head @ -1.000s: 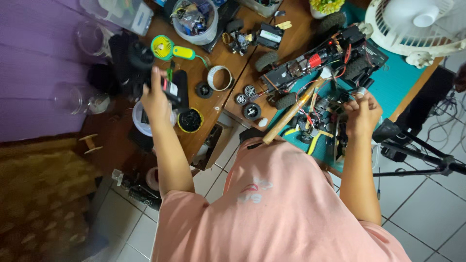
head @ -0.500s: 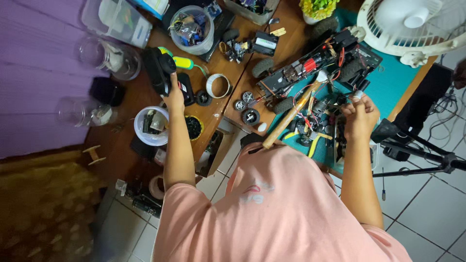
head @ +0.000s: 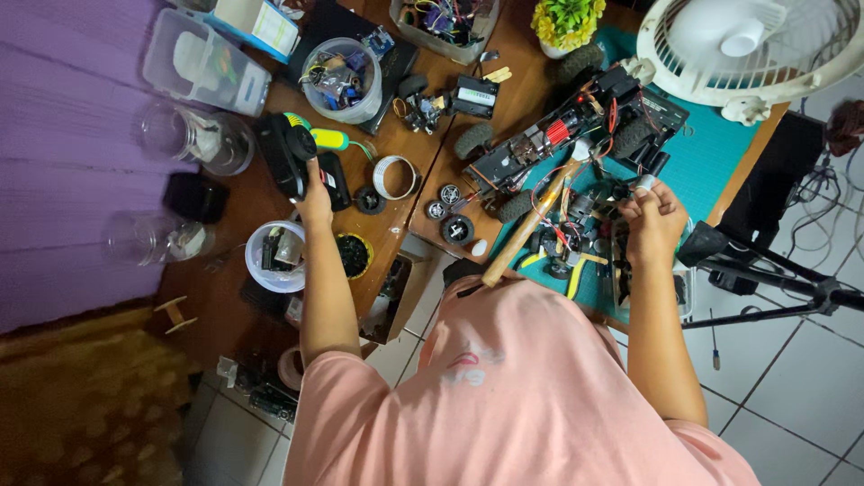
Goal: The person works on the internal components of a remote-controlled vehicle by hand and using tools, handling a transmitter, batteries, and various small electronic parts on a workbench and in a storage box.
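Head view: brown wooden table (head: 270, 193), cluttered, with a teal cutting mat (head: 711, 162) over its right end. White round desk fan (head: 747, 40) at the far right corner. Black radio-controlled car chassis with red motor and loose wires (head: 576, 126) lying across the mat's far edge; beside it a wooden-handled hammer (head: 526, 225) slanting toward the near edge. Clear plastic tub of small parts (head: 342, 76) toward the far edge, centre-left. Black pistol-style radio transmitter (head: 288, 153) at mid-table, left; left hand (head: 315, 198) closed around its lower grip. Right hand (head: 652, 220) over the mat's near edge, fingers bunched on a small white part (head: 644, 182); how firmly it pinches cannot be told. Step judged in hand: holding the transmitter while working at the chassis parts. Any next move calls for steady fingers among the loose wires.
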